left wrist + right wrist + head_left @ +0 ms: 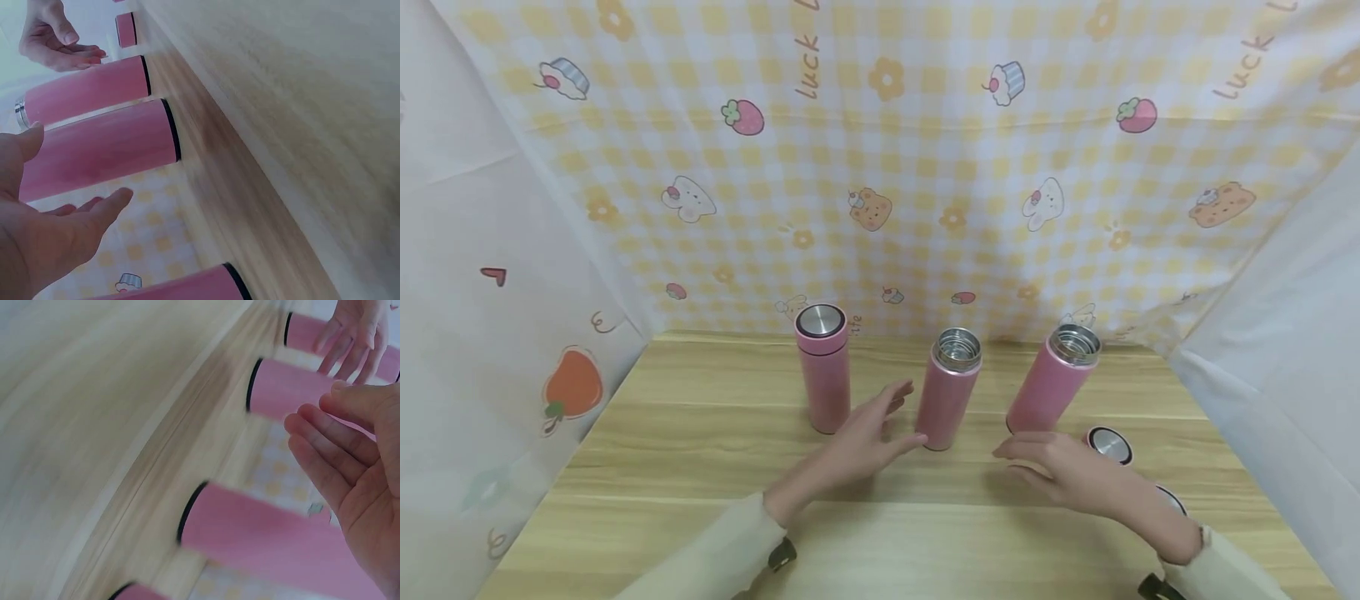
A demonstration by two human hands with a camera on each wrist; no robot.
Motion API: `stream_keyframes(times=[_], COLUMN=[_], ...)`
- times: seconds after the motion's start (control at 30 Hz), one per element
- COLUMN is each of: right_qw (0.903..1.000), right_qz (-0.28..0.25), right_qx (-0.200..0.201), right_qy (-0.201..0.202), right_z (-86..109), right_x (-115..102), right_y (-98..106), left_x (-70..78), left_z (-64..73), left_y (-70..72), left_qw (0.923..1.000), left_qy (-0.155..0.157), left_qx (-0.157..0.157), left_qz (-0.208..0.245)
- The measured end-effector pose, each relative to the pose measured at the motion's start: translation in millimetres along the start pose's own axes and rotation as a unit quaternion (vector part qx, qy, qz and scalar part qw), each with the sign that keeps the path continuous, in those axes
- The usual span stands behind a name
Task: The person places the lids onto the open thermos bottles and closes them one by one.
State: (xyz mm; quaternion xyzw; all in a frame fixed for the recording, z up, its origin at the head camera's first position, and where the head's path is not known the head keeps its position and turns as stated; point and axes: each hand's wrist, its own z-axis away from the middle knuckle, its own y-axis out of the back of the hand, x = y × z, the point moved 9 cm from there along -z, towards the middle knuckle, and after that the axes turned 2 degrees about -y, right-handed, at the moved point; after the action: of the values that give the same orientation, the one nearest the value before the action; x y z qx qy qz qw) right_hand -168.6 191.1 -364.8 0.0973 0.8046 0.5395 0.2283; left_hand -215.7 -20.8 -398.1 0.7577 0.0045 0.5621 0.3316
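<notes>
Three pink thermos bottles stand upright on the table. The left bottle [827, 383] wears its lid, a pink cap with a silver top. Both the middle bottle [947, 400] and the right bottle [1048, 387] are uncapped and show steel mouths. My left hand [868, 437] reaches between the left and middle bottles, fingers spread; whether it touches the middle one I cannot tell. In the left wrist view its thumb and fingers [119, 203] hold nothing. Just in front of the right bottle hovers my right hand [1067, 471], fingers loosely bent and, in the right wrist view, its palm [375, 512] bare.
One loose lid [1110, 446] lies right of the right bottle. Another lid [1171, 500] is partly hidden behind my right wrist. The wooden table [700, 467] ends at a yellow checked cloth [887, 150] behind, with white cloth walls at both sides.
</notes>
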Motion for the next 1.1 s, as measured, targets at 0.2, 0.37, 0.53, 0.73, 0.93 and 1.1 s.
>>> stream_keyframes(times=[0.2, 0.37, 0.53, 0.73, 0.93, 1.1], right_qw=[0.9988, 0.9976, 0.9979, 0.9922, 0.9782, 0.9649], right_qz=[0.041, 0.052, 0.026, 0.041, 0.103, 0.087], right_qx=[0.028, 0.010, 0.008, 0.009, -0.001, -0.027], right_qy=[-0.006, -0.045, -0.058, -0.117, -0.180, -0.246], right_z=[26.4, 50.7, 70.6, 90.2, 104.6, 110.0], right_x=[15.4, 30.3, 40.7, 60.5, 82.6, 99.7], right_y=[16.2, 24.3, 30.1, 39.4, 44.2, 40.3], left_x=[-0.6, 4.7, 9.9, 12.7, 13.7, 12.2], left_z=[-16.7, -27.5, -34.6, -39.2, -42.1, -46.1], left_y=[-0.4, -1.8, -2.7, -4.4, -5.6, -8.1], left_qw=[0.9991, 0.9979, 0.9970, 0.9951, 0.9922, 0.9901], left_qy=[-0.015, -0.030, -0.033, -0.040, -0.055, -0.052], left_qx=[0.032, 0.044, 0.055, 0.075, 0.095, 0.109], left_qz=[0.025, 0.036, 0.043, 0.052, 0.060, 0.071])
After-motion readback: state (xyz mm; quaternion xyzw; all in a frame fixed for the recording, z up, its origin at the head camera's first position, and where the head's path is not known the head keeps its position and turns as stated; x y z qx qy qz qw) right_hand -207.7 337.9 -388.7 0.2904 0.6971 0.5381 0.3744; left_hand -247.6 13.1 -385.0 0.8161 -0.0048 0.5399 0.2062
